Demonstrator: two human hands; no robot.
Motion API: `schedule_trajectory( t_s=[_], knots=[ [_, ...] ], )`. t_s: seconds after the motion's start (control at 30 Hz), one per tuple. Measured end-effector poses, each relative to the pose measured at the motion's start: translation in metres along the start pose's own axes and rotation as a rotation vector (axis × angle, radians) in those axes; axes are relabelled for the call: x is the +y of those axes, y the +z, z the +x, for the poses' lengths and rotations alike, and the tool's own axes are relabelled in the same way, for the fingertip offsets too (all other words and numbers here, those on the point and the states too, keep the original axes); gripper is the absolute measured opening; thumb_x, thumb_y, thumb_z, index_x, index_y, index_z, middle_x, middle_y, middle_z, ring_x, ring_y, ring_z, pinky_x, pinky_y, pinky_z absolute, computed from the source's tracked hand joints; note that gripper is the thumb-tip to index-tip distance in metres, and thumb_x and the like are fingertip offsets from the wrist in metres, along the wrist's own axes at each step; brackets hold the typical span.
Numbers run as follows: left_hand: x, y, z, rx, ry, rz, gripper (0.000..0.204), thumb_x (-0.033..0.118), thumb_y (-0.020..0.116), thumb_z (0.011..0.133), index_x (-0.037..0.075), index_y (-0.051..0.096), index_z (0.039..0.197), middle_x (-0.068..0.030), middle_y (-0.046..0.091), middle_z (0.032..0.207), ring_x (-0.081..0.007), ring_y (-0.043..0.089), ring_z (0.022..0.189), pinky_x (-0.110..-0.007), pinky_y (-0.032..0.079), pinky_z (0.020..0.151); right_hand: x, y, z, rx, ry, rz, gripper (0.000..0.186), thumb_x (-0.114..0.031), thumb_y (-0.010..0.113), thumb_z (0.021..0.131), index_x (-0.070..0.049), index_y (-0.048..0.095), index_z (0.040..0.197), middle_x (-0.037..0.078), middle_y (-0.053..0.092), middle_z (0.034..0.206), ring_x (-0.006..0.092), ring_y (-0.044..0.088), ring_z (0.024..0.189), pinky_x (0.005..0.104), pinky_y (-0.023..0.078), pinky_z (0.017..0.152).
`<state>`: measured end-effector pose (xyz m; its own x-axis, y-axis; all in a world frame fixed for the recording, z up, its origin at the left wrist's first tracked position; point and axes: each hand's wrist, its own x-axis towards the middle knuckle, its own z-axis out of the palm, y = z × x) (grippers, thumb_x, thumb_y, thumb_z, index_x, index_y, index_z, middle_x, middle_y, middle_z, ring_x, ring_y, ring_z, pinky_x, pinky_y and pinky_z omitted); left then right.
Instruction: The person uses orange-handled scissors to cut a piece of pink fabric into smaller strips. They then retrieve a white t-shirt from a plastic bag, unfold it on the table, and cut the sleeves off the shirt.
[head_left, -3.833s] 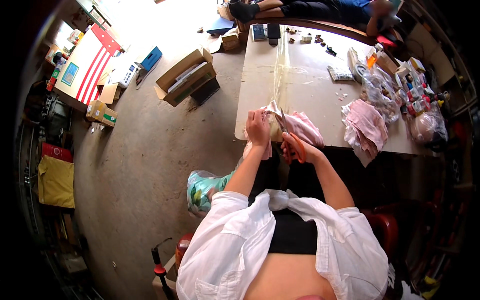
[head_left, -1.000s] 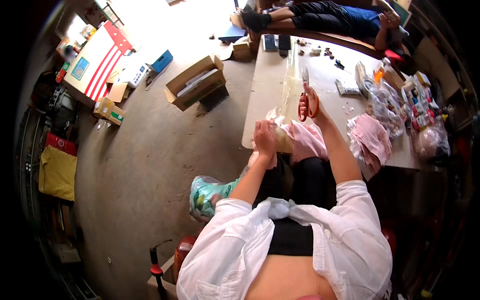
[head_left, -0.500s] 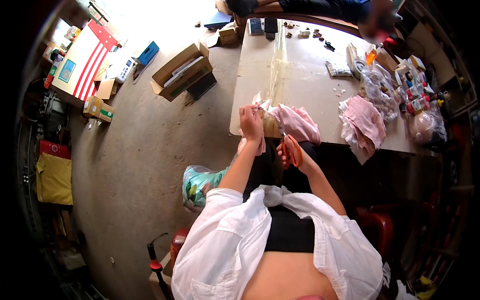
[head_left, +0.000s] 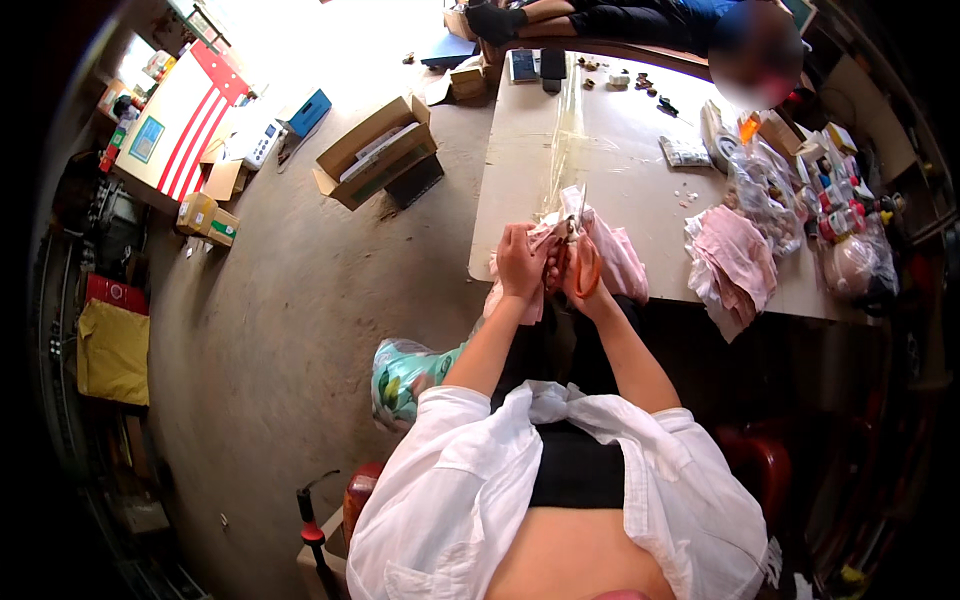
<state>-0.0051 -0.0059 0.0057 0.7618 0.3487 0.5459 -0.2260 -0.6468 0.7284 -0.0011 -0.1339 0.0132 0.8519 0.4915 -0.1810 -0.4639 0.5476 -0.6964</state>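
Note:
My left hand (head_left: 522, 264) grips pink and white cloth (head_left: 622, 252) at the near edge of the pale table (head_left: 505, 175). Just right of it, my right hand (head_left: 578, 275) is closed on orange-handled scissors (head_left: 592, 260), their metal blades pointing up at the cloth between both hands. The hands are very near each other, so the exact spot of the blades in the cloth is hard to make out. The cloth hangs over the edge by my dark-clad legs. More pink cloth (head_left: 733, 262) lies in a heap to the right on the table.
Bottles and bagged items (head_left: 762, 190) crowd the table's right side; two dark phones (head_left: 552, 70) lie at its back. A person (head_left: 630, 22) reclines beyond it. An open carton (head_left: 370, 150) stands left on the floor. A teal floral bag (head_left: 405, 385) is beside my legs.
A second ago my right hand held the scissors raised over the table; it came down, and has since moved up and left beside my left hand at the cloth.

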Motion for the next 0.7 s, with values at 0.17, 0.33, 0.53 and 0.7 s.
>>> schedule_trajectory(
  t_s=[0.17, 0.33, 0.53, 0.7],
  knots=[
    [-0.001, -0.001, 0.000, -0.033, 0.044, 0.005, 0.022, 0.015, 0.072, 0.077, 0.005, 0.057, 0.089, -0.0120, 0.057, 0.086, -0.0332, 0.058, 0.080, -0.041, 0.046, 0.069, -0.006, -0.004, -0.009, -0.064, 0.054, -0.082, 0.058, -0.067, 0.036, 0.090, -0.011, 0.049, 0.094, -0.001, 0.048, 0.074, 0.0100, 0.046, 0.064, 0.0226, 0.041, 0.060],
    [-0.003, 0.002, -0.003, -0.080, 0.111, 0.053, 0.014, 0.007, 0.067, 0.077, 0.006, 0.057, 0.086, -0.0110, 0.057, 0.083, -0.0341, 0.057, 0.078, -0.042, 0.045, 0.068, -0.011, 0.002, 0.006, 0.161, 0.032, -0.360, 0.046, -0.057, 0.043, 0.093, -0.012, 0.050, 0.095, 0.000, 0.047, 0.068, 0.0110, 0.047, 0.055, 0.0248, 0.040, 0.049],
    [-0.004, 0.005, 0.001, -0.004, 0.043, 0.008, 0.012, 0.003, 0.063, 0.077, 0.004, 0.055, 0.086, -0.0137, 0.056, 0.085, -0.0352, 0.056, 0.081, -0.041, 0.045, 0.070, 0.000, -0.011, 0.039, 0.171, -0.103, -0.763, 0.053, -0.048, 0.054, 0.092, 0.001, 0.052, 0.113, 0.009, 0.056, 0.091, 0.0160, 0.052, 0.088, 0.0315, 0.045, 0.078],
    [-0.008, -0.001, 0.002, 0.162, -0.073, 0.030, 0.016, -0.002, 0.059, 0.076, 0.004, 0.053, 0.089, -0.0143, 0.056, 0.088, -0.0361, 0.056, 0.083, -0.043, 0.045, 0.071, -0.022, 0.015, 0.022, 0.126, 0.186, -0.706, 0.071, -0.061, 0.057, 0.084, -0.004, 0.049, 0.124, 0.006, 0.053, 0.098, 0.0153, 0.048, 0.089, 0.0308, 0.042, 0.081]
  ],
)
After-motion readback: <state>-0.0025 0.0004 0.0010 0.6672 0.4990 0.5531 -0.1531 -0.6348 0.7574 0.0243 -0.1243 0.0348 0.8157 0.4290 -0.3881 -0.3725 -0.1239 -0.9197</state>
